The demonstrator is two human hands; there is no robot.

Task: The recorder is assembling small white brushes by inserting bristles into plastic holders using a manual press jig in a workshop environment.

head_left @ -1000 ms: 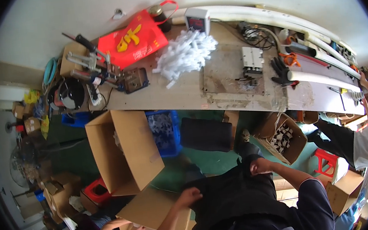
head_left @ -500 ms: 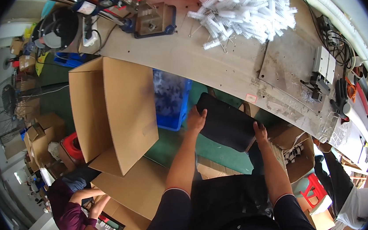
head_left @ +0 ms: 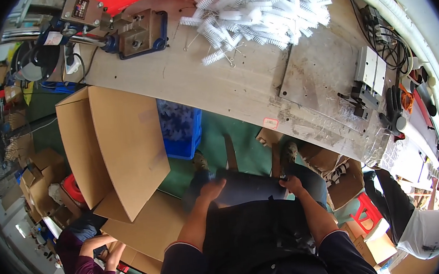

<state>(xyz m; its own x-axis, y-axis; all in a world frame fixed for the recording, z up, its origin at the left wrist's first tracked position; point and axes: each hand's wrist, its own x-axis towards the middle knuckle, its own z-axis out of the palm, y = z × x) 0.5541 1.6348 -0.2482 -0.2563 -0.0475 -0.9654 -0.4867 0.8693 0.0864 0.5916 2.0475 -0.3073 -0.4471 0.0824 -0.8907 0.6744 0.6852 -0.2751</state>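
Observation:
Between my two hands is a stool with a dark padded seat (head_left: 248, 187), low in front of my lap; wooden legs show beyond it. My left hand (head_left: 212, 190) is closed on the seat's left end, its fingers partly hidden and slightly blurred. At the other end my right hand (head_left: 291, 184) grips the edge, thumb on top. My black apron (head_left: 255, 228) covers the near side of the seat. Just beyond the stool, my shoes rest on the green floor, one on either side.
Ahead runs a workbench (head_left: 188, 87) bearing a heap of white brushes (head_left: 266, 13) and a metal fixture (head_left: 141, 33). To the left are a big open carton (head_left: 125, 146) and a blue crate (head_left: 196, 134). A red stool (head_left: 364, 213) stands right. Co-workers are on both sides.
The stool has come down and closer to my body, both hands still on its seat. My view has shifted, so the bench sits further left, and my shoes now show.

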